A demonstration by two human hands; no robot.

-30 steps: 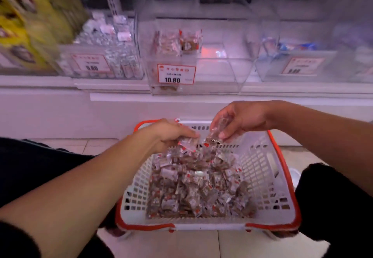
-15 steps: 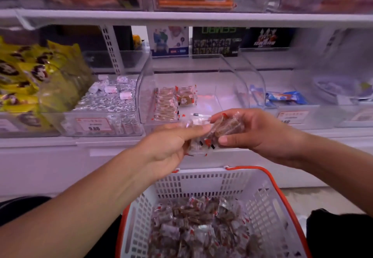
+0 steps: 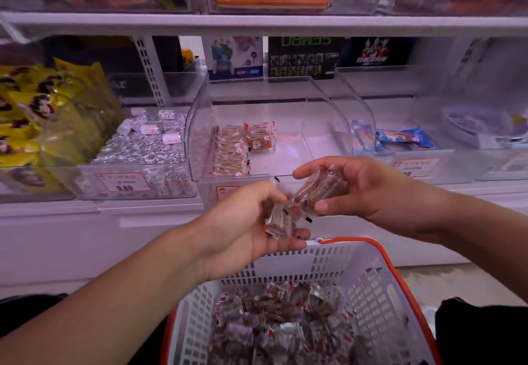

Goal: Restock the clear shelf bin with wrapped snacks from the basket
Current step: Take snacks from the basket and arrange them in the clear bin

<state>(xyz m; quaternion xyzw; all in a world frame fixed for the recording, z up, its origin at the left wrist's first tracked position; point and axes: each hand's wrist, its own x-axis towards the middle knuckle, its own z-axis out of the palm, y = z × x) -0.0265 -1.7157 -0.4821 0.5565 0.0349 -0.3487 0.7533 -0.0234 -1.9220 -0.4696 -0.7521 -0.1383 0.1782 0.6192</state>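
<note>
A person's left hand (image 3: 251, 219) cups wrapped snacks (image 3: 278, 219) in curled fingers; the right hand (image 3: 351, 190), at its 2 o'clock, pinches another bundle (image 3: 320, 186). Both hands meet above the basket (image 3: 368, 287) of snacks, with the clear bin (image 3: 285, 102) at 12 o'clock holding two short rows (image 3: 231, 150).

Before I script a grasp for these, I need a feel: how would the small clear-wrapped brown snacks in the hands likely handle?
The small clear-wrapped brown snacks look light: the right hand holds several at once. The glossy film is probably slippery, and its loose ends floppy; pieces in the left hand sit askew. They likely stack without rolling, as the flat row in the clear plastic shelf bin suggests.
</note>
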